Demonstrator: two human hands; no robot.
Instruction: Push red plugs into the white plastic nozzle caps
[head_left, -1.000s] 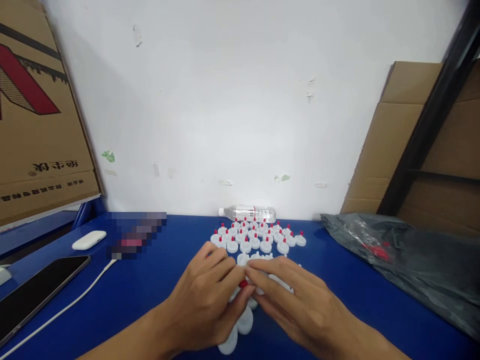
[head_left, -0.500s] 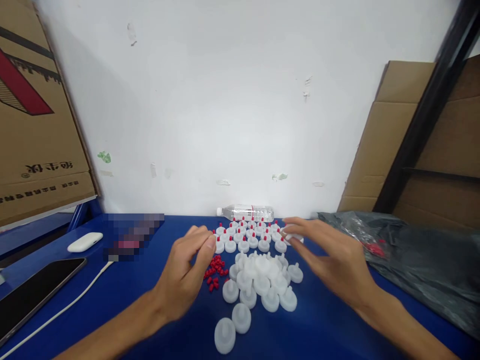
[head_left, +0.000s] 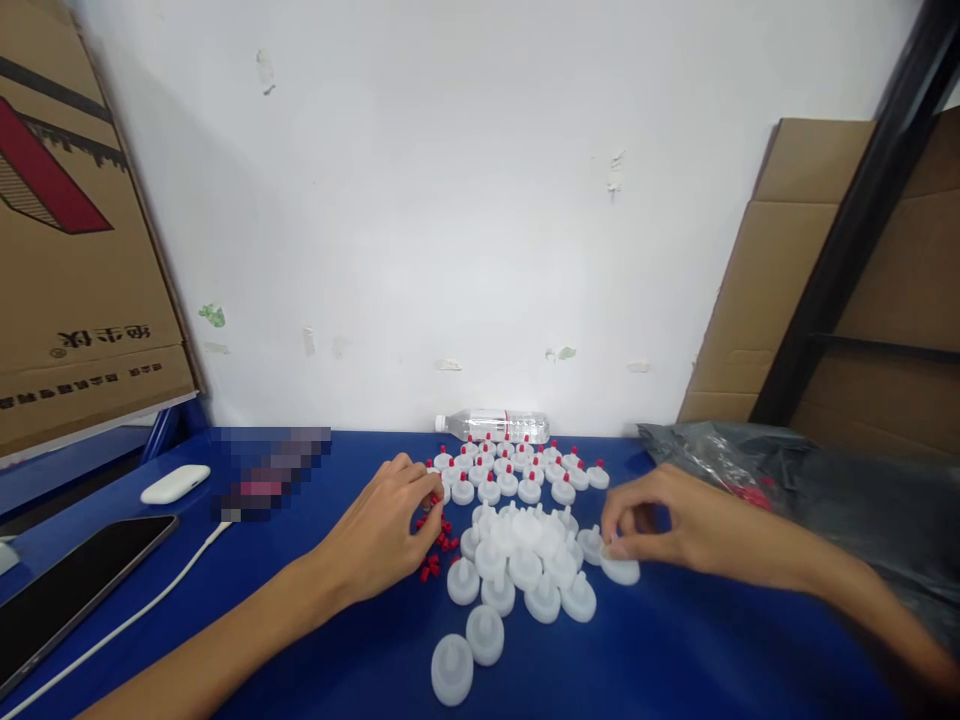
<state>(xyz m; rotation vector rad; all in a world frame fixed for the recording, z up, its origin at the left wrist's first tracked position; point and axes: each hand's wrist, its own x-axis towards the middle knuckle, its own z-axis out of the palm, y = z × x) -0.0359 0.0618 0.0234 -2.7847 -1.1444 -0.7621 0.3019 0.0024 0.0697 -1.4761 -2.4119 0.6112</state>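
Observation:
My left hand (head_left: 390, 520) is over the small red tip caps (head_left: 444, 535), its thumb and curled fingers apart around some of them. My right hand (head_left: 649, 520) is closed, pinching a white plastic nozzle cap (head_left: 622, 570) by its top at the right side of a pile. That pile of loose white nozzle caps (head_left: 525, 568) has bare spouts pointing up. Behind it stand rows of white nozzle caps with red tips (head_left: 529, 488). Two bare nozzle caps (head_left: 452, 672) lie nearer to me.
A clear plastic bottle (head_left: 495, 426) lies against the wall. Grey plastic bags (head_left: 825, 510) cover the right side of the blue table (head_left: 315, 650). On the left are a phone (head_left: 82, 590), a white cable (head_left: 127, 625) and a white case (head_left: 175, 484). Cardboard (head_left: 82, 270) stands at the left.
My right hand has left the back rows, where a red-tipped nozzle cap now stands, and come nearer to a bare one. My left hand has opened over the red tip caps.

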